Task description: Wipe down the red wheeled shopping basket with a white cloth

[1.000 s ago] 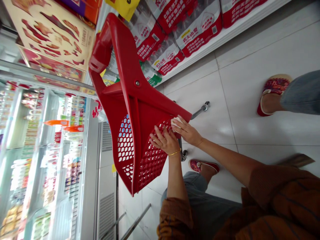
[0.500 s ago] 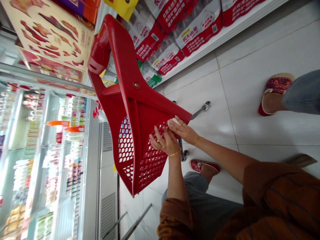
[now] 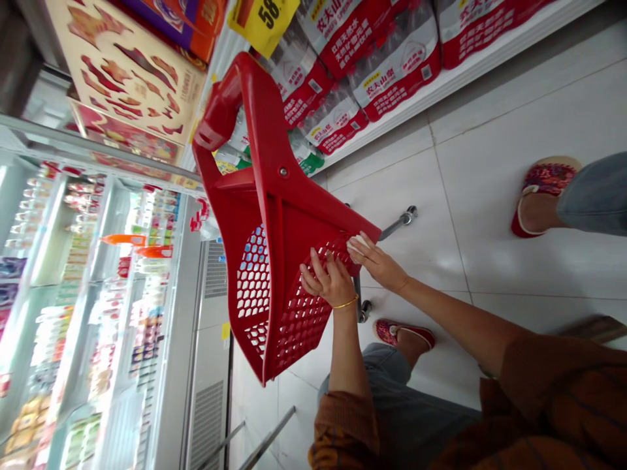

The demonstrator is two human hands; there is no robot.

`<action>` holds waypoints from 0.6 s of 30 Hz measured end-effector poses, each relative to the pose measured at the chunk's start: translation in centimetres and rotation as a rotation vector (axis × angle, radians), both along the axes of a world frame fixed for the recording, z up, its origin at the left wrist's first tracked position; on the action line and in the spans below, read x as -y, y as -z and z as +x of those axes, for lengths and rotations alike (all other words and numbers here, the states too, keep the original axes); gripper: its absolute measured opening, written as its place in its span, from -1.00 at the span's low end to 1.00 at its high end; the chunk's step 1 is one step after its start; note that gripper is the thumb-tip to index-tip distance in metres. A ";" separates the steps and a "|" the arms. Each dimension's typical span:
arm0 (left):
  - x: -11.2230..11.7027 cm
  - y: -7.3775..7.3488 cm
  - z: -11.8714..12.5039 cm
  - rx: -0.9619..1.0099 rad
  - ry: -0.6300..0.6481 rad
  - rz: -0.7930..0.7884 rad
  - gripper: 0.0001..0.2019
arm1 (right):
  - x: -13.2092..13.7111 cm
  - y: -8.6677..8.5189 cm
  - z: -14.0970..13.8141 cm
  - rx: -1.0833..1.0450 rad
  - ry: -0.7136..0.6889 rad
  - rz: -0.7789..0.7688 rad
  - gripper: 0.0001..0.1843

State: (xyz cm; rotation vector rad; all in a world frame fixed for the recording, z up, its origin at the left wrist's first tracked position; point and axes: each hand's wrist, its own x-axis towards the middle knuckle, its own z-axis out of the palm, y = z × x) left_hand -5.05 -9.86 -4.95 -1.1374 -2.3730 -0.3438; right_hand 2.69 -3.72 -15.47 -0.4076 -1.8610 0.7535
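Note:
A red plastic shopping basket on wheels [image 3: 313,202] stands in the middle of the head view, with a red handle and honeycomb holes in its walls. My left hand [image 3: 328,277], wearing a gold bracelet, lies against the perforated side with its fingers spread and nothing in them. Close beside it, my right hand [image 3: 379,261] presses a small white wad [image 3: 359,243] onto the basket wall near its lower end. The wad looks like a cloth or tissue, mostly covered by the fingers.
Shrink-wrapped packs of bottled water [image 3: 392,72] fill a low shelf [image 3: 470,85] beside the basket. A yellow price tag [image 3: 267,23] hangs there, near printed boxes [image 3: 132,72]. Stocked refrigerated shelves [image 3: 98,294] stand to the left. My shoes [image 3: 543,192] rest on the tiled floor [image 3: 470,176].
My right hand has slid with the white wad along the basket wall, away from my left hand. My left hand stays on the perforated side. The whole view has shifted slightly.

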 end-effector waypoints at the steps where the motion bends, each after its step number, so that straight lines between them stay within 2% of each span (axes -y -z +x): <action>1: 0.0 0.1 0.0 -0.012 0.001 0.002 -0.71 | -0.2 -1.0 -0.1 -0.015 0.004 0.010 -0.36; 5: 0.1 0.3 -0.1 -0.054 0.021 0.029 -0.70 | -1.6 -5.8 -1.3 -0.075 0.008 0.100 -0.38; 8: 0.1 0.4 -0.2 -0.053 0.027 0.059 -0.69 | -2.8 -8.0 -2.3 -0.059 -0.039 0.153 -0.44; 11: 0.0 0.4 -0.1 -0.054 0.045 0.060 -0.70 | -3.4 -8.1 -2.8 -0.018 -0.041 0.196 -0.45; 18: 0.0 0.5 -0.3 -0.015 0.028 0.043 -0.71 | -3.1 -5.7 -2.1 0.007 0.064 0.179 -0.38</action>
